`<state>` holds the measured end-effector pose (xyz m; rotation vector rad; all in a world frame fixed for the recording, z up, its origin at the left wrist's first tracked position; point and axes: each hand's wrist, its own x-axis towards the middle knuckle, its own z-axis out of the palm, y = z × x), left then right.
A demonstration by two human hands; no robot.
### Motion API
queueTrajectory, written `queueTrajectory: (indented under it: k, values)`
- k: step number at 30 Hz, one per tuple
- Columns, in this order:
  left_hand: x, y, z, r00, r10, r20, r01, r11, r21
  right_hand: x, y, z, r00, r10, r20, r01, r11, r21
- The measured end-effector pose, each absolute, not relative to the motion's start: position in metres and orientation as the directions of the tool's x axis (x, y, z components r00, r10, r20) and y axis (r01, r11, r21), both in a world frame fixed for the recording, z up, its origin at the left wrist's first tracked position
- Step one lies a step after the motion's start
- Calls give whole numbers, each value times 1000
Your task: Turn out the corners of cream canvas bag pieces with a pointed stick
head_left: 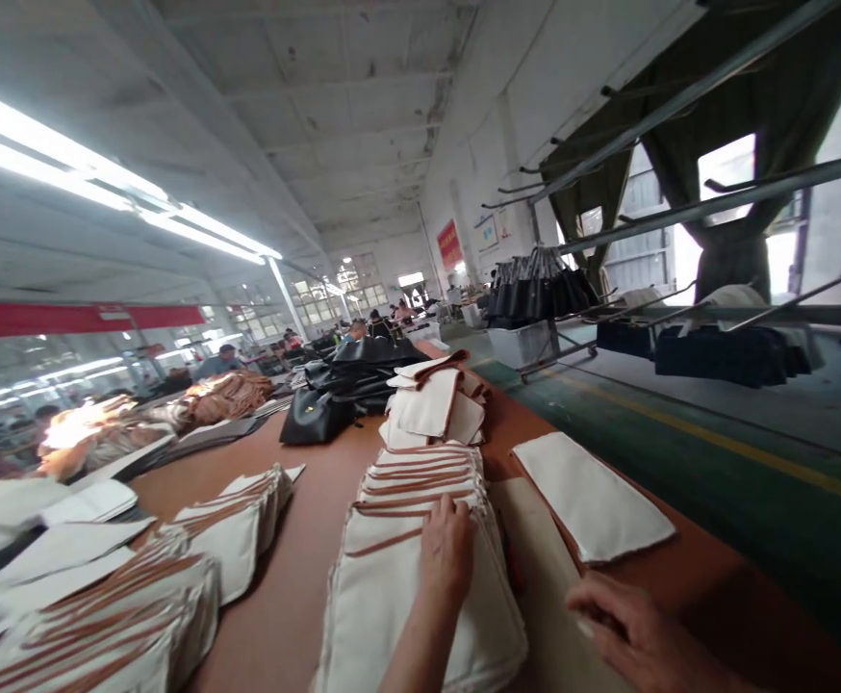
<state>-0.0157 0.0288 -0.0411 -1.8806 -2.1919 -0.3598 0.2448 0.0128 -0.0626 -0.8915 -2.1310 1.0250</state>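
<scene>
In front of me lies an overlapping row of cream fabric panels with brown edging. My left hand is on the row, its fingers curled over the brown edge of an upper panel. Off to the right, my right hand is above the table edge, thumb and fingers drawn together. Whatever is in that pinch is too small to make out. A single cream panel lies flat just beyond my right hand. More folded cream pieces are heaped at the row's far end.
Stacks of similar panels cover the left side of the brown tabletop. Black bags are piled farther back. Racks with hanging dark bags stand across the aisle to the right. Other people sit at work in the distance.
</scene>
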Motion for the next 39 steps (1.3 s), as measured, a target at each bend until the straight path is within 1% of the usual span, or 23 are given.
queueTrajectory:
  k: [2, 4, 5, 6, 7, 9, 11, 14, 17, 20, 25, 30, 34, 37, 39]
  values:
    - [-12, 22, -46, -139, 934, 329, 990, 135, 35, 207, 27, -36, -625, 700, 346, 214, 579, -787]
    - [-7, 18, -52, -155, 932, 328, 988, 144, 59, 168, 47, -10, -643, 607, 467, 133, 689, -713]
    - [-6, 17, -56, -175, 930, 324, 984, 157, 81, 147, 58, 0, -658, 561, 503, 111, 732, -672]
    - [-4, 18, -60, -207, 924, 321, 977, 182, 108, 126, 71, 9, -693, 518, 501, 99, 757, -646]
    - [-4, 19, -63, -239, 918, 316, 969, 205, 136, 105, 84, 14, -754, 479, 450, 106, 764, -636]
    - [-5, 24, -68, -294, 911, 290, 950, 245, 195, 65, 109, 15, -861, 421, 286, 144, 740, -657]
    - [-7, 28, -72, -336, 907, 253, 929, 274, 250, 33, 131, 5, -909, 380, 171, 168, 709, -685]
    - [-6, 25, -72, -383, 898, 216, 897, 305, 321, 7, 153, -20, -937, 345, 56, 205, 670, -713]
    - [0, 5, -68, -402, 889, 219, 872, 299, 388, 1, 164, -39, -944, 331, -8, 238, 663, -710]
    - [1, -33, -61, -403, 880, 250, 856, 267, 442, 6, 165, -47, -943, 333, -26, 265, 696, -667]
    - [-23, -90, -50, -446, 834, 324, 813, 227, 536, 21, 150, -40, -918, 395, -41, 338, 725, -600]
    - [-32, -102, -49, -436, 827, 354, 767, 135, 628, 32, 128, -22, -879, 475, -27, 399, 705, -587]
    - [-23, -100, -47, -445, 810, 381, 749, 104, 655, 37, 100, -10, -872, 489, 3, 387, 694, -608]
    - [-19, -95, -44, -436, 812, 387, 755, 97, 648, 38, 84, -7, -881, 469, -62, 407, 685, -604]
    - [-17, -95, -41, -429, 817, 386, 764, 100, 637, 37, 80, -8, -865, 488, -114, 456, 672, -583]
